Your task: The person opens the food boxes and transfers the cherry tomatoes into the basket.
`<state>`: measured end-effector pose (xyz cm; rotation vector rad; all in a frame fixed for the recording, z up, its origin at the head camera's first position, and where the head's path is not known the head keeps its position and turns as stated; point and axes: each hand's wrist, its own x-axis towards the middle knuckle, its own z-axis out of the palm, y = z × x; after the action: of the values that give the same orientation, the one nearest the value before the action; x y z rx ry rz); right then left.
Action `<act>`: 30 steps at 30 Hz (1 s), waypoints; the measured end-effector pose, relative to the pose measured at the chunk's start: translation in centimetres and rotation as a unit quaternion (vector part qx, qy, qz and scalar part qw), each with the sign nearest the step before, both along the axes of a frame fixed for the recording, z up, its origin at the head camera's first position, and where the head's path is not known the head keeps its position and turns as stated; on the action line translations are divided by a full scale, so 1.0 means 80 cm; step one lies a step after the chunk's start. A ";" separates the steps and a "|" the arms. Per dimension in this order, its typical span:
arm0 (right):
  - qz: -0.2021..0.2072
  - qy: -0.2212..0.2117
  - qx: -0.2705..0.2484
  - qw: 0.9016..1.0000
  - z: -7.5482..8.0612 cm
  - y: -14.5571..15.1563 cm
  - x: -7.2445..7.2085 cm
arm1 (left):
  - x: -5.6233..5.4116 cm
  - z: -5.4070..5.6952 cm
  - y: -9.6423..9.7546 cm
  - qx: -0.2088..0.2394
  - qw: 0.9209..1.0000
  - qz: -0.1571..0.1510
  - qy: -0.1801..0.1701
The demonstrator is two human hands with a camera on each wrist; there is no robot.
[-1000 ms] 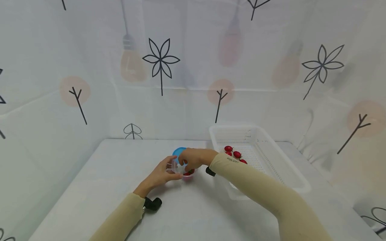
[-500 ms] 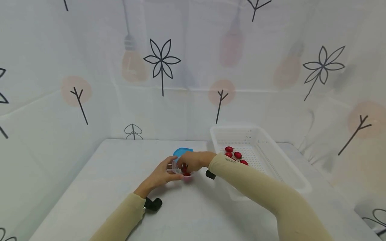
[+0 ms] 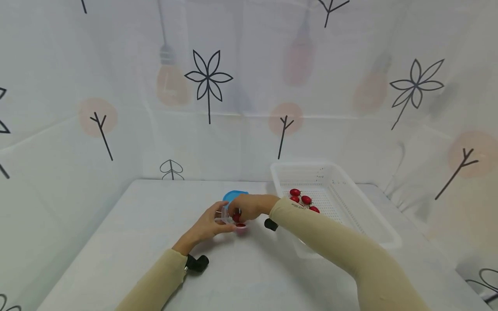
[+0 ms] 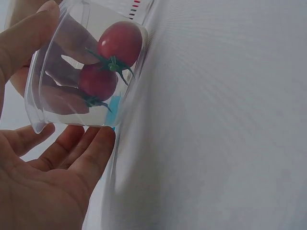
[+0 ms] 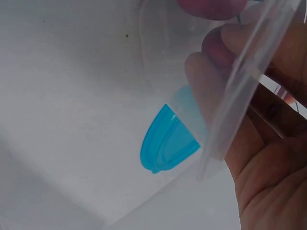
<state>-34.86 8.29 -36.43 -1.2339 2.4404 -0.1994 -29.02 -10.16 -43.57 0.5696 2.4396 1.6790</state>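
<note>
A clear plastic container (image 3: 226,214) stands tilted near the middle of the table. My left hand (image 3: 204,225) holds it at the sides, thumb on the near side and fingers on the far side. My right hand (image 3: 250,205) reaches in through its mouth. Inside, the right thumb and finger pinch a cherry tomato (image 5: 216,50), which shows through the wall in the left wrist view. Another cherry tomato (image 4: 122,43) with a green stem lies against the container's bottom. Just behind the container lies a blue lid (image 3: 232,195), partly covered by the right hand.
A white perforated basket (image 3: 359,203) stands at the right, with several cherry tomatoes (image 3: 306,200) at its left end. My right forearm crosses the basket's near left corner. A patterned curtain (image 3: 241,147) hangs behind the white table (image 3: 171,198).
The right hand has lowered slightly into the container, and the red of a tomato now shows under its fingers. The left hand keeps its hold in the same place.
</note>
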 end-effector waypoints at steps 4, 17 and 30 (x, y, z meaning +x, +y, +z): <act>0.007 0.012 -0.012 1.000 0.006 0.002 0.000 | 0.000 0.002 0.002 -0.007 1.000 0.002 -0.002; -0.030 -0.002 -0.107 0.994 0.048 0.027 0.001 | 0.003 0.002 0.004 -0.032 0.999 0.027 -0.017; -0.112 0.024 -0.166 0.979 0.085 0.105 0.012 | 0.006 0.005 0.006 -0.046 0.998 0.037 -0.013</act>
<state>-33.93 16.72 -29.64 -1.0943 2.6632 -0.6710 -28.54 -9.68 -43.19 0.4474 2.5335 1.5792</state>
